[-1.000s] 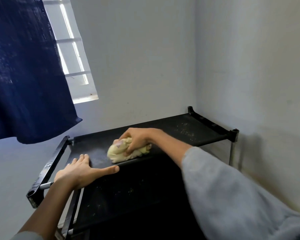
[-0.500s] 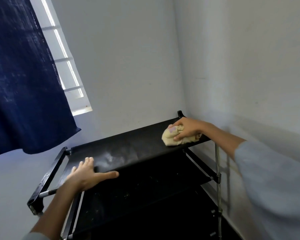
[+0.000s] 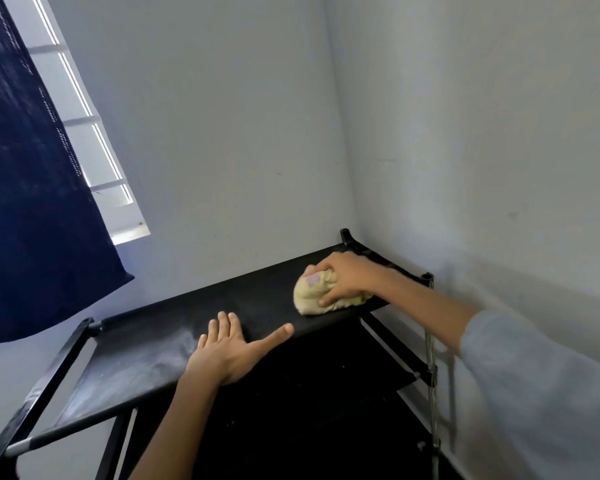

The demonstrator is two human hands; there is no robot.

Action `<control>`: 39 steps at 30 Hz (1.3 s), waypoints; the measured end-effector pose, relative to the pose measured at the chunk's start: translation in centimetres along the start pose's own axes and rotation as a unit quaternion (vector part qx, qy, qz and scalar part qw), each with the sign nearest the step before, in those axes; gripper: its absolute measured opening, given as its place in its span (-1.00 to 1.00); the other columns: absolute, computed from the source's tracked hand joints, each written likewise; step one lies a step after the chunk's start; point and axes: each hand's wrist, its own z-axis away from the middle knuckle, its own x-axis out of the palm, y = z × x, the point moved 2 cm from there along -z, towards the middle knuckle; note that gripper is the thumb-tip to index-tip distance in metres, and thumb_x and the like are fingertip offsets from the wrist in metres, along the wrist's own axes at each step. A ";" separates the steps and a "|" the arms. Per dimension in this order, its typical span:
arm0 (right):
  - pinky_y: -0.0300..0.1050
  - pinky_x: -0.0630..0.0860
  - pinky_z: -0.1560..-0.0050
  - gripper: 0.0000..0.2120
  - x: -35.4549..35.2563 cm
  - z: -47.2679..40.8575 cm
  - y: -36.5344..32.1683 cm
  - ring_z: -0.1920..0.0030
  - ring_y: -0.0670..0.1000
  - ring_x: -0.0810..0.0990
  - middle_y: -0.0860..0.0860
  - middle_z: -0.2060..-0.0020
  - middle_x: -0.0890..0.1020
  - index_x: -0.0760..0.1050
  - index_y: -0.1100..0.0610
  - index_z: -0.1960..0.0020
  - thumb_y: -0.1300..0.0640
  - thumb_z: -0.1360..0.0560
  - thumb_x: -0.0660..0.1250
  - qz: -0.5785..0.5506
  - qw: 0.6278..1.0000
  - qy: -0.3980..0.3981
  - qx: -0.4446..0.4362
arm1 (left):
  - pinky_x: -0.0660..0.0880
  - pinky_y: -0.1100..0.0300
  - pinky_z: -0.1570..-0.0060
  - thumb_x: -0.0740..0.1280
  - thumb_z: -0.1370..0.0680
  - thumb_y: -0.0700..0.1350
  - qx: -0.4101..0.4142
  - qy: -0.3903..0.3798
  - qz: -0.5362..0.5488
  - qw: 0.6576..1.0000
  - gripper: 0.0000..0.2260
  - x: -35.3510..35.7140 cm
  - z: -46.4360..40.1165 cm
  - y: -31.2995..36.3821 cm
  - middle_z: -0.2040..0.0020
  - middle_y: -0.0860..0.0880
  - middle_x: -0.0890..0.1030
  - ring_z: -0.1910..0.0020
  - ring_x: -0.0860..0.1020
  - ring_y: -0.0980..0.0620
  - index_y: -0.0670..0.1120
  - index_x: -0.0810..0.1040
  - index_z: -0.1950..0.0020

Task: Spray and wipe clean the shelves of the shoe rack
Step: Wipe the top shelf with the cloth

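A black shoe rack (image 3: 146, 362) with fabric shelves stands in the room's corner. Its top shelf shows pale dusty streaks at the left. My right hand (image 3: 343, 277) presses a bunched pale yellow cloth (image 3: 312, 296) onto the right part of the top shelf. My left hand (image 3: 232, 351) lies flat on the shelf's front edge near the middle, fingers spread, holding nothing. Darker lower shelves (image 3: 291, 410) sit below. No spray bottle is in view.
White walls close the rack in at the back and right. A dark blue curtain (image 3: 32, 202) hangs over a window (image 3: 94, 161) at the upper left. The rack's metal post (image 3: 430, 358) stands at the right front.
My right hand swept the cloth from the shelf's left-middle to its right end, then came back slightly leftward. My left hand has shifted right along the front edge. The camera has tilted.
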 end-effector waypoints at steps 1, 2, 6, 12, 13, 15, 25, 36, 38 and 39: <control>-0.13 0.54 -0.01 -0.37 -0.3 -0.4 1.1 -0.07 0.06 0.59 -0.01 -0.13 0.59 0.47 -0.15 -0.32 -0.04 -0.29 0.57 0.012 1.000 0.015 0.014 | -0.19 -0.04 -0.46 -0.15 0.02 0.72 0.002 -0.008 -0.002 1.000 0.32 0.1 -0.2 0.0 -0.54 -0.04 -0.27 -0.52 -0.26 -0.01 -0.06 -0.24 -0.54; -0.13 0.50 -0.05 -0.37 -0.5 -1.0 2.1 -0.10 0.07 0.58 0.00 -0.15 0.59 0.46 -0.14 -0.33 -0.03 -0.30 0.56 0.023 0.999 0.026 0.028 | -0.20 -0.04 -0.46 -0.15 0.03 0.72 0.006 -0.018 -0.006 1.000 0.30 0.3 -0.4 0.1 -0.54 -0.02 -0.28 -0.51 -0.26 0.00 -0.02 -0.24 -0.54; -0.12 0.50 -0.07 -0.44 -0.9 -4.5 2.8 -0.10 0.07 0.58 0.03 -0.14 0.61 0.49 -0.11 -0.31 0.03 -0.34 0.53 0.072 0.995 0.053 0.043 | -0.22 -0.05 -0.45 -0.16 0.01 0.71 0.023 -0.042 -0.018 0.999 0.25 0.6 -0.8 0.0 -0.53 0.03 -0.29 -0.51 -0.27 0.02 0.04 -0.22 -0.53; -0.07 0.50 -0.16 -0.44 -1.1 -8.8 2.6 -0.21 0.09 0.53 0.02 -0.25 0.54 0.42 -0.11 -0.37 0.04 -0.40 0.47 0.094 0.987 0.081 0.105 | -0.21 -0.03 -0.47 -0.19 0.01 0.71 0.025 -0.023 -0.026 0.999 0.24 0.4 -0.1 0.2 -0.53 0.06 -0.27 -0.51 -0.26 0.06 0.05 -0.21 -0.54; -0.07 0.49 -0.17 -0.42 -1.2 -8.8 2.6 -0.22 0.09 0.51 0.03 -0.27 0.53 0.41 -0.10 -0.39 0.03 -0.40 0.48 0.095 0.987 0.063 0.110 | -0.20 -0.02 -0.47 -0.19 0.01 0.70 0.022 -0.017 -0.029 0.999 0.24 0.3 0.1 0.4 -0.54 0.06 -0.25 -0.51 -0.25 0.06 0.05 -0.20 -0.54; -0.05 0.49 -0.17 -0.37 -1.5 -7.5 2.3 -0.23 0.12 0.50 0.05 -0.29 0.49 0.37 -0.04 -0.42 0.03 -0.40 0.50 0.094 0.990 -0.005 0.107 | -0.18 -0.02 -0.48 -0.20 -0.01 0.70 0.011 0.004 -0.037 0.999 0.23 0.3 0.5 0.6 -0.55 0.06 -0.20 -0.53 -0.21 0.04 0.05 -0.16 -0.55; -0.26 0.51 0.12 -0.46 -3.3 1.0 1.3 0.03 -0.06 0.53 -0.16 0.00 0.54 0.46 -0.08 -0.31 0.02 -0.37 0.52 0.118 0.986 -0.115 0.006 | -0.12 -0.02 -0.49 -0.22 -0.02 0.69 0.002 0.032 -0.049 0.998 0.23 0.2 1.3 1.1 -0.57 0.05 -0.10 -0.54 -0.14 0.01 0.02 -0.09 -0.56; -0.11 0.44 -0.03 -0.42 -0.7 -9.2 -1.3 -0.18 0.06 0.54 -0.02 -0.24 0.56 0.41 -0.09 -0.38 -0.04 -0.39 0.48 0.164 0.983 -0.010 0.080 | -0.11 -0.01 -0.48 -0.21 0.01 0.69 0.016 0.004 -0.047 0.999 0.27 0.3 1.1 1.2 -0.56 0.04 -0.13 -0.54 -0.14 0.01 -0.01 -0.12 -0.56; -0.11 0.46 -0.02 -0.40 -0.6 -9.2 -1.6 -0.19 0.07 0.54 -0.01 -0.26 0.54 0.39 -0.06 -0.40 -0.04 -0.41 0.47 0.166 0.981 -0.035 0.090 | -0.10 -0.02 -0.49 -0.22 0.01 0.69 0.013 0.009 -0.047 0.999 0.27 0.2 1.3 1.3 -0.56 0.04 -0.11 -0.54 -0.12 0.01 -0.01 -0.10 -0.56; -0.10 0.47 -0.07 -0.39 -0.6 -8.6 -1.7 -0.21 0.08 0.52 -0.01 -0.28 0.53 0.37 -0.05 -0.42 -0.03 -0.41 0.48 0.164 0.981 -0.059 0.084 | -0.09 -0.02 -0.49 -0.22 0.01 0.69 0.009 0.012 -0.047 0.999 0.27 0.1 1.3 1.3 -0.57 0.05 -0.09 -0.54 -0.11 0.01 -0.01 -0.08 -0.56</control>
